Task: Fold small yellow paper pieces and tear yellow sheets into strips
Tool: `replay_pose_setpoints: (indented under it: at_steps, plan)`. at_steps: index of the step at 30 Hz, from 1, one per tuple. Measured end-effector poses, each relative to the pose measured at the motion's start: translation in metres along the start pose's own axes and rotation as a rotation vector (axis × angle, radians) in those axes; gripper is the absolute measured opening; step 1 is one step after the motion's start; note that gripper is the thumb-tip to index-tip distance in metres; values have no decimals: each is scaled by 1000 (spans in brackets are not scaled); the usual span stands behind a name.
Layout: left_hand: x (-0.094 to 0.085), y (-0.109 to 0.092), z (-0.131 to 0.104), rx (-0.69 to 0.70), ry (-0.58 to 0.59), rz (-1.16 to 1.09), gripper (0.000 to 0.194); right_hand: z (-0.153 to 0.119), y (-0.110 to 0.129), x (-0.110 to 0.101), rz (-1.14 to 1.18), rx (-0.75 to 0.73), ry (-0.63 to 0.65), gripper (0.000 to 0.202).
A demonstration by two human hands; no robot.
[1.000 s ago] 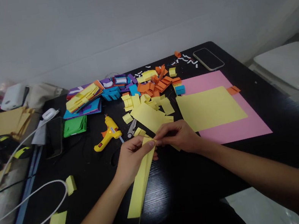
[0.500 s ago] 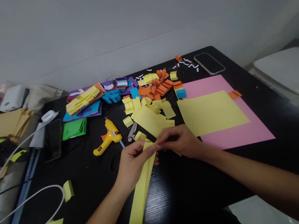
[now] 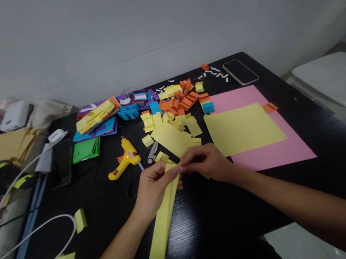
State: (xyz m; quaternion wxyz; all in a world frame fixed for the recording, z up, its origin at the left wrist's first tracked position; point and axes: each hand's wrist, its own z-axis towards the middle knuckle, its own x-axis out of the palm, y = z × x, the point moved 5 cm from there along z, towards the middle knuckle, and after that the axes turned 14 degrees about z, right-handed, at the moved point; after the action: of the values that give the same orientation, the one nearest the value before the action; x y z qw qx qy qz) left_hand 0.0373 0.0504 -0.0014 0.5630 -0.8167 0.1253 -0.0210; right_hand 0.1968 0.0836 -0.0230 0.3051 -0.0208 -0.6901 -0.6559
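Observation:
A long folded yellow paper strip [image 3: 161, 236] slants from near the table's front edge up to my hands. My left hand [image 3: 155, 188] is closed on its upper part, thumb on top. At the strip's upper end my right hand [image 3: 206, 162] pinches the paper, its fingertips meeting the left thumb. Behind the hands lie a yellow sheet [image 3: 174, 139] and small folded yellow pieces [image 3: 158, 121]. Scissors [image 3: 153, 152], partly hidden, rest just beyond my left hand. To their left lies a yellow glue gun [image 3: 126, 158].
On the right a yellow sheet [image 3: 245, 129] lies over a pink sheet [image 3: 273, 158]. Orange pieces [image 3: 184, 100], a green paper stack [image 3: 87, 149] and a phone [image 3: 240, 72] are farther back. A white cable [image 3: 73, 238] loops at the left, near a second phone [image 3: 61, 162].
The view has shifted very slightly. Both hands keep their hold on the yellow strip, with hardly any movement at the fingertips.

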Motion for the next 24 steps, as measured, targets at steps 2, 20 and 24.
replay_pose_setpoints:
  at_steps: [2,20,24]
  plan:
    - [0,0,0,2,-5,-4,37,0,0,1,7,11,0,16]
    - [4,7,-1,-25,22,-5,34,-4,3,7,-97,110,71,12]
    - [5,8,-1,-41,33,-26,34,-5,2,7,-94,120,74,10]
